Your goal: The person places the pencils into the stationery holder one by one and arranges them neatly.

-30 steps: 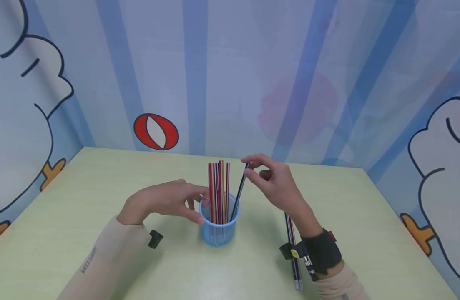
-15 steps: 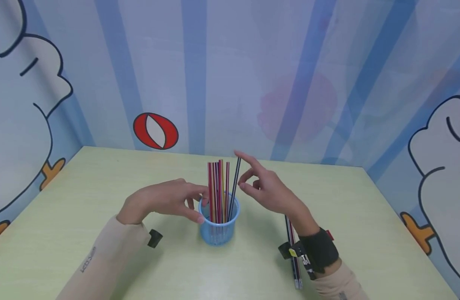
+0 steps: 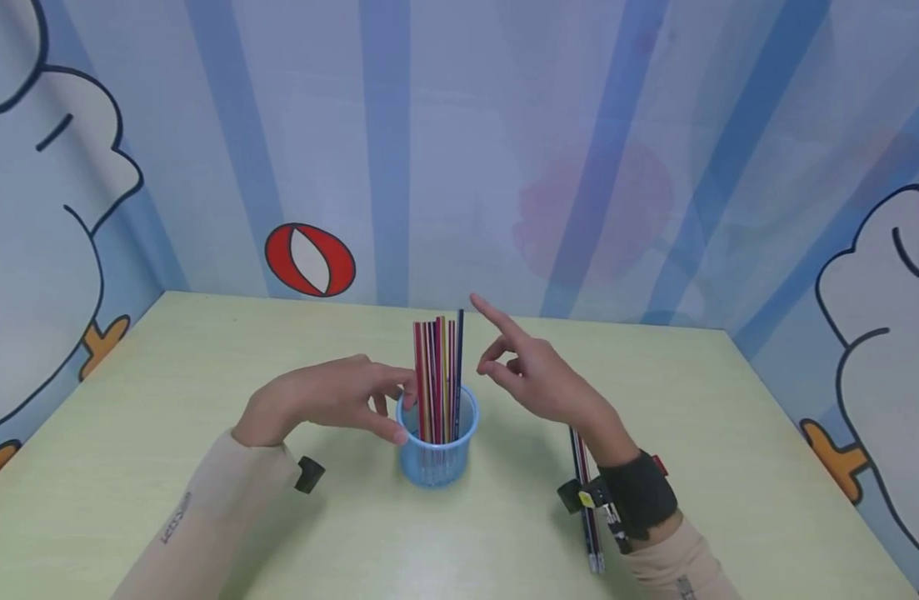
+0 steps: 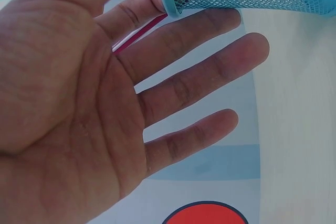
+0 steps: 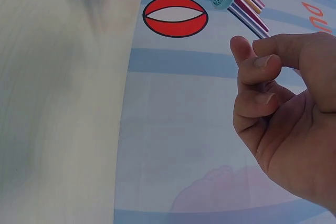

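Note:
My left hand (image 3: 332,394) holds the rim of a blue mesh pencil cup (image 3: 434,467) on its left side, its index finger reaching over the rim and its thumb outside. In the left wrist view the remaining fingers (image 4: 184,90) extend nearly straight beside the mesh. Several striped pencils (image 3: 432,375) in red, yellow and dark colours stand in the cup. A dark pencil (image 3: 460,367) stands upright at their right. My right hand (image 3: 541,375) hovers just right of it, index finger extended, the others loosely bent, holding nothing.
A few dark striped pencils (image 3: 592,542) lie on the pale table (image 3: 339,542), partly under my right forearm. A printed backdrop (image 3: 459,150) with blue stripes rises behind the table and at both sides.
My right hand has let go of the dark pencil and extended its index finger. The pencil has swung left from a lean to upright, beside the others. My left hand stays at the rim.

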`<action>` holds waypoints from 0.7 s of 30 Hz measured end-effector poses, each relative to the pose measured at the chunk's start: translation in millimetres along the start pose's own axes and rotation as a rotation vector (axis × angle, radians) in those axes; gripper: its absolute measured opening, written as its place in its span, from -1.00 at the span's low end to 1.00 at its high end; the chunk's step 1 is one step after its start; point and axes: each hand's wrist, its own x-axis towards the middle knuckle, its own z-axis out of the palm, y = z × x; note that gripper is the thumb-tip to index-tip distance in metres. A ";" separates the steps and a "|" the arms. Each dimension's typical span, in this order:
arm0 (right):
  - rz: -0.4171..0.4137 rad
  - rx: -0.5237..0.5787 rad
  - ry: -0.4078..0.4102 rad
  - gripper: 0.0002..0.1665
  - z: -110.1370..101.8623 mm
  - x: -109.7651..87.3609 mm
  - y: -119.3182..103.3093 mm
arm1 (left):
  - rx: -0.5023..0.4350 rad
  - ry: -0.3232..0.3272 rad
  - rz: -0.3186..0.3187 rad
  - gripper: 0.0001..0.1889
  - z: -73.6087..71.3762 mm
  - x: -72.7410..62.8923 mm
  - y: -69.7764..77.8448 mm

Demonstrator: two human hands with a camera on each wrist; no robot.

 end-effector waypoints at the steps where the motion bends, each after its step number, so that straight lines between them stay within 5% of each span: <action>1: 0.003 0.001 -0.004 -0.03 -1.5 -0.5 0.6 | 0.001 0.000 0.001 -0.66 -0.1 0.0 -0.1; 21: 0.172 -0.023 -0.085 -0.15 -45.8 -16.5 21.6 | 0.016 0.003 -0.001 -0.64 0.0 -0.9 0.0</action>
